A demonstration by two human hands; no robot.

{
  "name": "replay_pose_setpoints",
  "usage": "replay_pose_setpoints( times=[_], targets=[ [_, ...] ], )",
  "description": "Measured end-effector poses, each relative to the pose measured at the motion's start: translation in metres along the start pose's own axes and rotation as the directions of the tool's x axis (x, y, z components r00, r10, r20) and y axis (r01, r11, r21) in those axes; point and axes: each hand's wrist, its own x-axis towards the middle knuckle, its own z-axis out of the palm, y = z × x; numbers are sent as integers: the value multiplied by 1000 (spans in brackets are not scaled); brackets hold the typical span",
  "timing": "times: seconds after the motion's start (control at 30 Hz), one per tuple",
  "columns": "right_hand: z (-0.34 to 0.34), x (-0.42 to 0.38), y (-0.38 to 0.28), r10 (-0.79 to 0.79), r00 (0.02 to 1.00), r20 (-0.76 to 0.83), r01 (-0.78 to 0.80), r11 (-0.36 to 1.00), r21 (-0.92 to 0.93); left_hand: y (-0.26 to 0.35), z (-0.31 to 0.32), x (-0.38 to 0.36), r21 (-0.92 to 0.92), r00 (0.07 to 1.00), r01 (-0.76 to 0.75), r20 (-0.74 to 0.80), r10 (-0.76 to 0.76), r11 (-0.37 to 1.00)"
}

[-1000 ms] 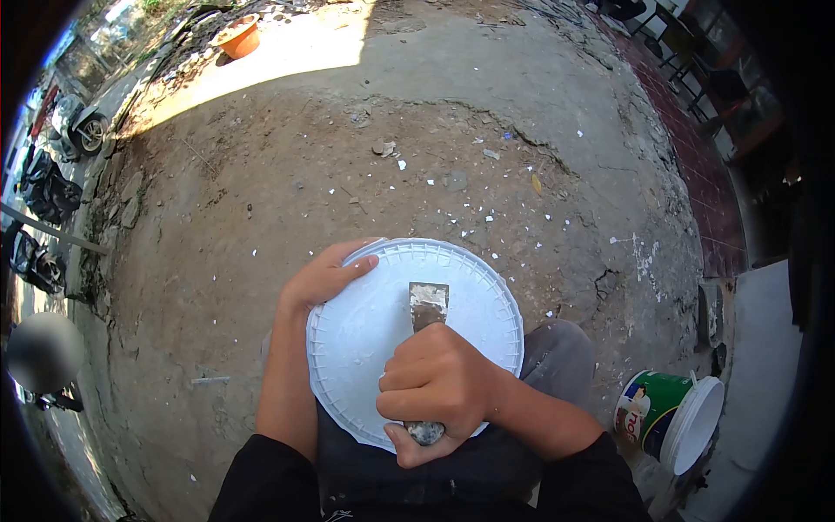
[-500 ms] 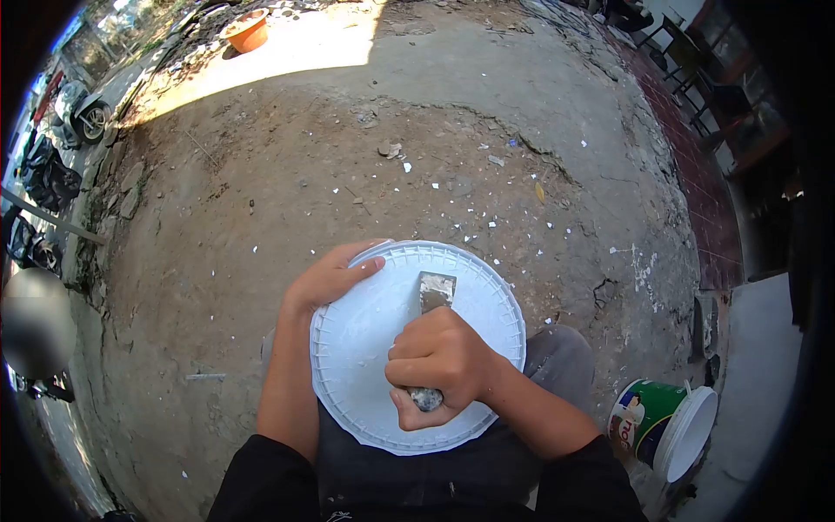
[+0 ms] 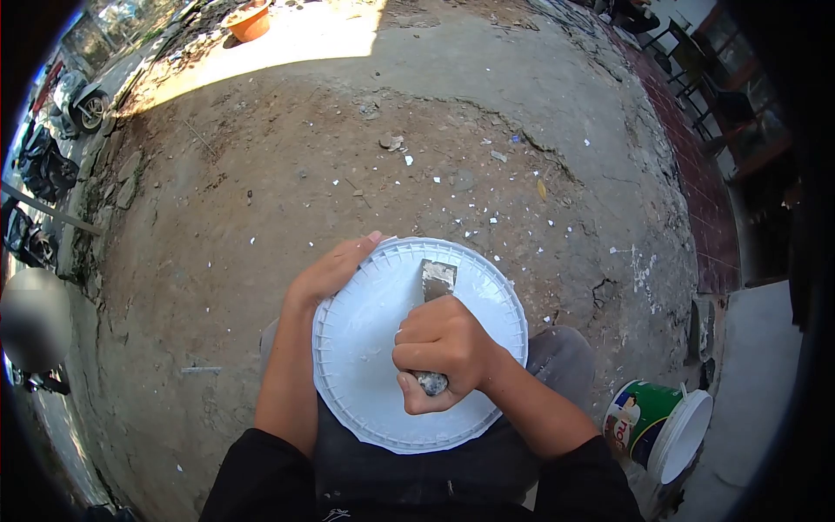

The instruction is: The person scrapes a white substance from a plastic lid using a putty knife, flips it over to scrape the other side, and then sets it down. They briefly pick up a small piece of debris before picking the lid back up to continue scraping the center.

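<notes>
A round white plastic lid [image 3: 370,374] with a ribbed rim rests on the person's lap. My left hand [image 3: 337,270] grips its upper left rim, with the fingers partly hidden beneath the edge. Over the lid's right half, my right hand [image 3: 444,355] is closed in a fist around the handle of a scraper [image 3: 438,277]. The scraper's flat metal blade, smeared with white material, points away over the lid's upper part. Its rounded, speckled handle end shows below the fist.
A green and white bucket [image 3: 645,416] lies tipped on its side at the lower right. White flakes dot the ground ahead. An orange basin [image 3: 250,24] stands at the upper left, with motorbikes [image 3: 78,104] farther left. A person [image 3: 633,16] sits at the upper right.
My right hand and the scraper have moved slightly up and away over the lid. My left thumb has shifted from the lid's face to its upper rim.
</notes>
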Motion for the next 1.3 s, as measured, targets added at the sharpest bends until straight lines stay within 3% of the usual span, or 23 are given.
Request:
replay_pose_setpoints(
  times=[0.17, 0.3, 0.4, 0.6, 0.7, 0.8, 0.87, 1.0, 1.07, 1.13, 1.23, 1.3],
  targets=[
    [0, 8, -32, -55, 998, 22, 51, 985, 165, 10, 9, -10, -113, 990, 25, -139, -40, 993],
    [1, -2, -11, -55, 997, 47, 51, 996, 78, 4, 10, -8, -29, 988, 90, -122, -92, 996],
    [-1, 8, -40, -83, 996, 43, 73, 977, 199, -3, 8, -7, -105, 978, -7, -209, -15, 994],
    [-10, -2, -3, -68, 996, 49, 64, 995, 75, -2, 6, -2, -43, 992, 98, -75, -101, 994],
    [-11, 8, -31, -77, 995, 59, 68, 987, 143, -4, 4, -5, -200, 988, 49, -131, -76, 979],
    [-2, 0, -3, -69, 994, 81, 62, 994, 86, -3, 6, -2, -122, 996, 11, -86, -22, 992],
    [1, -5, 4, -51, 997, 50, 46, 994, 97, 2, 10, -2, 69, 981, 84, -184, -70, 994],
    [-2, 6, -14, -68, 996, 56, 57, 983, 176, -7, 2, 1, -26, 989, 13, -144, -17, 1000],
    [2, -1, 8, -57, 995, 77, 50, 995, 90, 4, 7, -1, 159, 987, -30, -148, 54, 987],
    [3, -5, 17, -38, 997, 73, 31, 995, 92, -13, 4, 13, 129, 991, -50, -114, 65, 990],
    [-18, -4, 12, -13, 995, -94, 28, 986, 163, -22, -5, 16, 150, 991, -46, -118, 64, 988],
    [-41, -2, 13, -32, 953, -300, 63, 994, 94, -16, -8, 11, 191, 987, -26, -148, 55, 981]
  ],
)
